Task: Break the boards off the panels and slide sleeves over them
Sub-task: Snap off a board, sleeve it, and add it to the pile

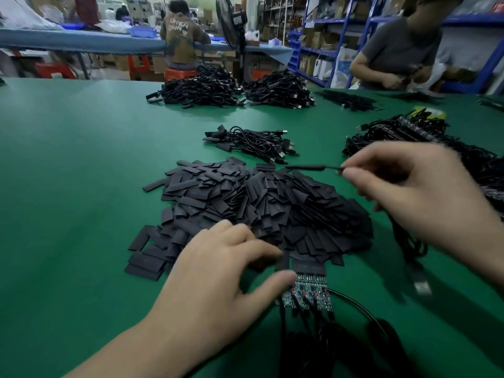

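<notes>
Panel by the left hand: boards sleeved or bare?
Bare. The panel shows exposed components along its near part; a black sleeve overlaps only its far edge. The left hand pinches a second sleeve beside it.

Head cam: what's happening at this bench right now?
One person is sleeving boards at the green table. The right hand pinches the cable of a sleeved board, holding it above the sleeve pile. The left hand pinches a single sleeve at the pile's near edge, beside a panel of wired boards not yet broken apart.
</notes>
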The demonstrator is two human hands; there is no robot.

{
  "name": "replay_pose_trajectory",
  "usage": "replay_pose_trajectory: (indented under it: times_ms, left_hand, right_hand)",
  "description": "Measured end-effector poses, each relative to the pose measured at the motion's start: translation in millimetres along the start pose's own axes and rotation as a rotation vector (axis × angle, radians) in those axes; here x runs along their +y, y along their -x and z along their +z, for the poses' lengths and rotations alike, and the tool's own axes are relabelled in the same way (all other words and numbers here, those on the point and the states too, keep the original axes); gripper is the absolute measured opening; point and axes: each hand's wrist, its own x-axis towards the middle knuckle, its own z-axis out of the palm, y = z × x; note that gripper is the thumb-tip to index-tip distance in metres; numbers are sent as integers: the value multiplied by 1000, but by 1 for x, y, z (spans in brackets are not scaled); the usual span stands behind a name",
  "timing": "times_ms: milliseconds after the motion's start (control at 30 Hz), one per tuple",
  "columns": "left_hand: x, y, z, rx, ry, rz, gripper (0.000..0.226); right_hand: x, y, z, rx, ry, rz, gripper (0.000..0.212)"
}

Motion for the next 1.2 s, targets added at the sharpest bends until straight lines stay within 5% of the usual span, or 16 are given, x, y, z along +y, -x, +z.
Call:
replay_pose_trajectory:
  times_ms: [167,467,600,900,1033,1200]
  left_hand:
    - [5,1,-1,-161,-173,21,82]
    - [4,4,-3,-152,-11,125,46]
    - [2,3,-3,-149,100,103,41]
    - [-5,-2,-2,-157,683,-190,18]
    - [-4,-2,-3,-135,765,-237,17]
    - [-3,-1,-6,-104,793,-244,19]
  right_hand:
    - [5,-95,5,114,354,-249,13]
    - [-6,-224,106,-42,564,-328,18]
    - [-18,-228,135,-234,443,-225,43]
    - [-16,-52,60,-394,-27,-102,30]
    - [-12,17,41,-529,-174,-1,38]
    - [-11,45,53,-524,-371,92,22]
